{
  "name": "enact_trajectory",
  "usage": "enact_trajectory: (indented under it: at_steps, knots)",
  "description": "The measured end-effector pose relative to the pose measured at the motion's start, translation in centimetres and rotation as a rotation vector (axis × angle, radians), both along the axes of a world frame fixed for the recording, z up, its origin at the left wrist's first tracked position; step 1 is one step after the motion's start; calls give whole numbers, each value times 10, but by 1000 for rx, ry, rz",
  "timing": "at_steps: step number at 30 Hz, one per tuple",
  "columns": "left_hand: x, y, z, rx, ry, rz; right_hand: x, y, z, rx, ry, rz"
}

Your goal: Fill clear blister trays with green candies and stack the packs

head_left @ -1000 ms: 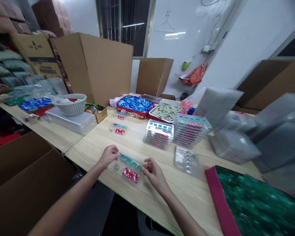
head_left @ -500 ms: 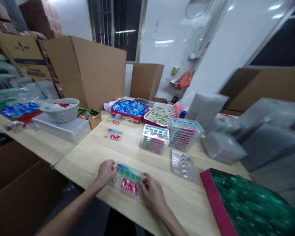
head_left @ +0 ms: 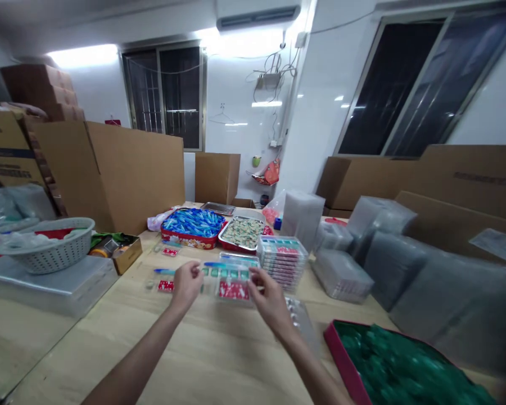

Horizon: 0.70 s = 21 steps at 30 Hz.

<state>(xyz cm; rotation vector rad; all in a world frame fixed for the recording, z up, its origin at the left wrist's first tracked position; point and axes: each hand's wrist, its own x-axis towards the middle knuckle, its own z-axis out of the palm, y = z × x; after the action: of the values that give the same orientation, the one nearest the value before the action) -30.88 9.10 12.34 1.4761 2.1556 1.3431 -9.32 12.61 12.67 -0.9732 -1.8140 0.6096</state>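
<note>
A clear plastic blister tray point(head_left: 214, 286) is held up between my two hands, over a stack of the same trays. In it lie a blue pen-like stick, a row of green squares and a red white-dotted piece point(head_left: 234, 290). My left hand point(head_left: 187, 288) pinches the tray's left edge; my right hand point(head_left: 270, 298) grips its right edge. Just behind the right hand stands a taller stack of filled trays point(head_left: 282, 261). Another filled tray point(head_left: 165, 286) lies left of my left hand, with one more point(head_left: 170, 251) farther back. An unfilled blister tray point(head_left: 301, 323) is partly hidden by my right forearm.
At the back sit a red-rimmed tray of blue sticks point(head_left: 194, 224) and a tray of pale pieces point(head_left: 241, 232). A pink box of green pieces point(head_left: 405, 365) is front right, with stacked clear plastic packs point(head_left: 343, 275) behind. A white basket point(head_left: 53, 250) stands left.
Both hands have lifted the filled tray from the front of the table and carried it forward toward the stacks. The head view has tilted up and turned right.
</note>
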Motion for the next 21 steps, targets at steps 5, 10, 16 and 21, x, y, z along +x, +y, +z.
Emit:
enact_trajectory:
  at_steps: [5, 10, 16, 21]
  knots:
    - [22, 80, 13, -65, 103, 4, 9, 78, 7, -16, -143, -136]
    - [24, 91, -16, -152, 190, -39, 16, 100, -30, -29, -176, -151]
    - [-56, 83, -58, -286, 326, 60, 35, 73, -34, 15, -81, -199]
    - [-134, 76, -97, -449, 427, 107, 67, 38, -54, -30, -59, -179]
